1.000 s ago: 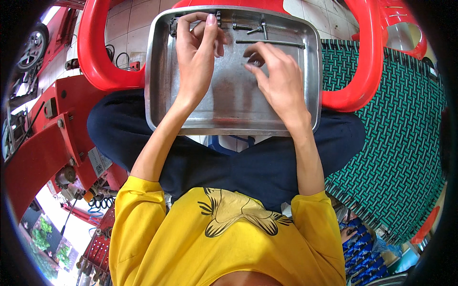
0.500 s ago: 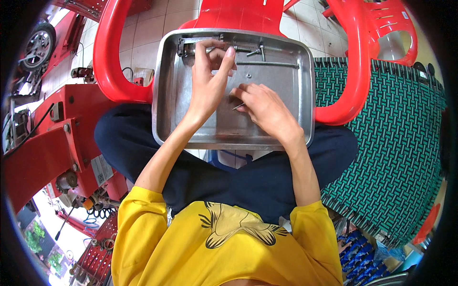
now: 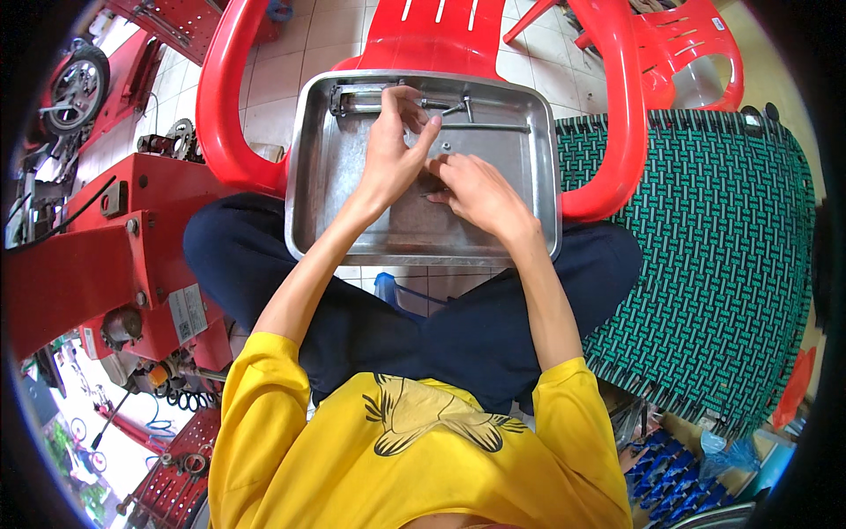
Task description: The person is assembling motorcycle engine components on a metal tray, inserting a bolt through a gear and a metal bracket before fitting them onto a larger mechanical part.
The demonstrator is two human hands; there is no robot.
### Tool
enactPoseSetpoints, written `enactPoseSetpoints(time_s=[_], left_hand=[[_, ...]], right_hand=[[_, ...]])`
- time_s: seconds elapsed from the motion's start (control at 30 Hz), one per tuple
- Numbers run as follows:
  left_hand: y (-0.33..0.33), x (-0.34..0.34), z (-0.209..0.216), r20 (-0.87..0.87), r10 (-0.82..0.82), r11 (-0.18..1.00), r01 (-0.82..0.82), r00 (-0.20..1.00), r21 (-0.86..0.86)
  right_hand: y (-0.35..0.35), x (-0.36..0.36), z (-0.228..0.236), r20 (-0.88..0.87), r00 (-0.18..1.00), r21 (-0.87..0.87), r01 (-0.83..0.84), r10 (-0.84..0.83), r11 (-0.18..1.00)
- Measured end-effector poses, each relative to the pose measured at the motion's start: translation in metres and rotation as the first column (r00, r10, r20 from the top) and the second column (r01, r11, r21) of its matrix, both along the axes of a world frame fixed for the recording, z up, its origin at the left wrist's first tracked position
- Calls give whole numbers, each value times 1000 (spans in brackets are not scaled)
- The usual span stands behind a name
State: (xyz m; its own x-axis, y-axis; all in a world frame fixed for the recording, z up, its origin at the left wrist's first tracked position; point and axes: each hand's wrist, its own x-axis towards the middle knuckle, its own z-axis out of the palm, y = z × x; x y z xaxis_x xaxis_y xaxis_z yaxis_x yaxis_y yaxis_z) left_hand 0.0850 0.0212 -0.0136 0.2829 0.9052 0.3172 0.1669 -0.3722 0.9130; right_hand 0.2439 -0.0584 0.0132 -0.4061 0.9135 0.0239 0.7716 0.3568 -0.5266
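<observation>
A shallow rectangular metal tray point(image 3: 423, 257) rests in front of me on a red plastic chair. Above its middle, my left hand point(image 3: 395, 154) hangs with fingers bent and the thumb apart, holding nothing that I can see. Just to the right, my right hand point(image 3: 483, 196) is closed, its fingertips pinching a small thin metal piece mostly hidden by the fingers. A small nut point(image 3: 447, 146) lies beyond the right hand. Along the tray's far side are a long thin rod point(image 3: 493, 128), a small T-shaped metal part point(image 3: 468, 109) and a dark metal assembly point(image 3: 338, 100), partly behind my left hand.
The red chair's armrests point(image 3: 617, 167) rise on both sides of the tray. A green and black woven surface point(image 3: 705, 264) spreads at the right. Red metal workshop equipment point(image 3: 167, 247) stands close on the left, with a wheel point(image 3: 79, 88) farther back. Another red chair point(image 3: 687, 53) is at the far right.
The view has shifted slightly, so the tray appears a little lower and more to the left. My hands are closer together, the left thumb near the right fingers. The right hand keeps its pinch.
</observation>
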Motion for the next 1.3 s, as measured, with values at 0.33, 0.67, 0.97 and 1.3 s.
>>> enactPoseSetpoints(time_s=[0.33,0.67,0.97,1.3], left_hand=[[-69,-46,6,-597,64,917,189,800,351],[-170,-95,-1,-419,214,934,-59,882,352],[-162,-103,-12,-379,191,937,-52,906,346],[-179,-109,-20,-341,204,931,-73,918,359]], right_hand=[[-47,21,-3,-122,965,-24,233,-234,972],[-121,-1,13,-226,912,133,377,-342,917],[-171,-7,11,-200,912,284,403,-358,870],[-186,-11,8,-187,910,290,412,-371,864]])
